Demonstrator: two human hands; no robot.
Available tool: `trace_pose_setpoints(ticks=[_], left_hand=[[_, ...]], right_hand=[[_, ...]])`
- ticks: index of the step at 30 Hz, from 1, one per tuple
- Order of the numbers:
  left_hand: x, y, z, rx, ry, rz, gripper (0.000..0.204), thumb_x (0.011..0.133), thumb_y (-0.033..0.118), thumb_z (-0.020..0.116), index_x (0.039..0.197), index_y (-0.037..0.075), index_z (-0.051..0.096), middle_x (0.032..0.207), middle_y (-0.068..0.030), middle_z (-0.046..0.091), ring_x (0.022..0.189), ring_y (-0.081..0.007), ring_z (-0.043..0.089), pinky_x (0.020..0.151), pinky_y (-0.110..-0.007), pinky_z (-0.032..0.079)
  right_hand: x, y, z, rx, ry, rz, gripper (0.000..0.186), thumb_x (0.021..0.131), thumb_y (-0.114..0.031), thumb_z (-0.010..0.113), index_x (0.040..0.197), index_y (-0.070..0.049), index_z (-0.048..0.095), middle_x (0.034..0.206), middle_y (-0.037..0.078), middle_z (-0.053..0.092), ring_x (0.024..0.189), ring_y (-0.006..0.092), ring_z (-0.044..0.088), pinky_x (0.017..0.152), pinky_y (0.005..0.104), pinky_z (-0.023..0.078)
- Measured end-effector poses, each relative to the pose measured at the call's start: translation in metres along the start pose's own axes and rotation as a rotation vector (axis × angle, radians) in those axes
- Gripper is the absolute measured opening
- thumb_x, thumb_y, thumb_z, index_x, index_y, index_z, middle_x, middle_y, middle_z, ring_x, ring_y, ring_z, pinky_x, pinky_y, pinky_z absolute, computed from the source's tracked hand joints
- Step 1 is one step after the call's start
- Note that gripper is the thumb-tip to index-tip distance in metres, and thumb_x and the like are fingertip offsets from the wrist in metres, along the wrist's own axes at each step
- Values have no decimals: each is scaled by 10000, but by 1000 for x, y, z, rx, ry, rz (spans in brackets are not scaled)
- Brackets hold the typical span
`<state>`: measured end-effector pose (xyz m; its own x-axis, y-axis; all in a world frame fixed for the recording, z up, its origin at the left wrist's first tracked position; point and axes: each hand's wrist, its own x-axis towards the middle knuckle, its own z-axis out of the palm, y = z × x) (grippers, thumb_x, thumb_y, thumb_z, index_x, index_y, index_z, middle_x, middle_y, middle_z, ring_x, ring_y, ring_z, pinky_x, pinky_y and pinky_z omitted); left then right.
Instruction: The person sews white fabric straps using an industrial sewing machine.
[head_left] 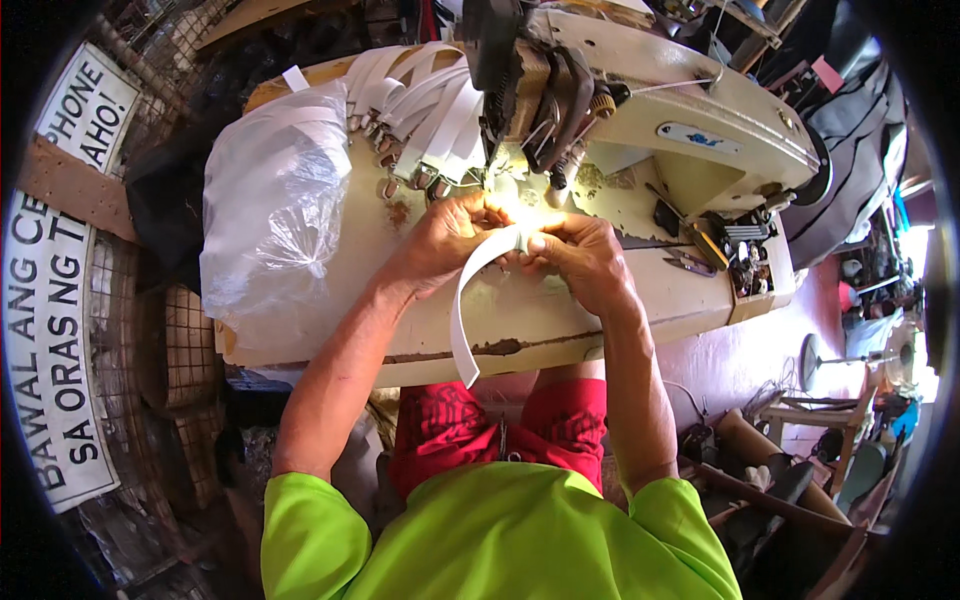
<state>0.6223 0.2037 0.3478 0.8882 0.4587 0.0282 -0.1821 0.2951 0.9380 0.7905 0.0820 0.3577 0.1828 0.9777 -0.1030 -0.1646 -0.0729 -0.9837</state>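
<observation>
Strap [461, 320], white and flat, is pinched by the left hand [445, 243] and the right hand [590, 262], thumb and fingers of each closed together on it; bright glare hides the exact fingertip contact. From these hands, its loose end curves down toward seven o'clock over the desk [400, 338]. A cream sewing machine [650, 105] stands from twelve to two o'clock, a heap of white straps [440, 110] with metal buckles at eleven, a bulging plastic bag [285, 185] near nine, and a small wooden box [757, 306] at three.
</observation>
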Motion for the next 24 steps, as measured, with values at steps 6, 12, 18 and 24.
trace_pose_setpoints(ticks=[6, 12, 18, 24], left_hand=[[-1, -1, -4, -1, -9, 2, 244, 867, 159, 706, 1017, -1, 599, 899, -69, 665, 760, -89, 629, 699, -230, 528], [3, -8, -6, 66, -43, -13, 281, 877, 184, 699, 1051, -12, 597, 930, -53, 656, 762, -84, 616, 699, -231, 516], [-1, -2, 1, 45, -32, 13, 238, 895, 169, 669, 1042, -6, 602, 940, -38, 646, 809, -70, 596, 708, -224, 495], [-4, 1, 6, 47, -39, 50, 150, 888, 95, 631, 1009, 12, 601, 886, 3, 621, 787, -52, 561, 712, -208, 456]], right_hand=[[1, 2, 2, -55, -38, -56, 241, 890, -180, 685, 997, 36, 695, 841, 82, 704, 720, 113, 636, 667, 257, 528], [-1, 0, 1, -101, -48, -98, 221, 895, -165, 672, 998, 31, 681, 820, 72, 700, 706, 99, 624, 657, 250, 516], [-3, 1, 4, -161, 3, -68, 236, 890, -174, 677, 997, 36, 662, 796, 59, 683, 694, 90, 603, 641, 239, 485], [-6, -3, 5, -95, 1, -80, 217, 893, -171, 665, 948, 37, 648, 766, 54, 664, 687, 98, 586, 659, 249, 468]])
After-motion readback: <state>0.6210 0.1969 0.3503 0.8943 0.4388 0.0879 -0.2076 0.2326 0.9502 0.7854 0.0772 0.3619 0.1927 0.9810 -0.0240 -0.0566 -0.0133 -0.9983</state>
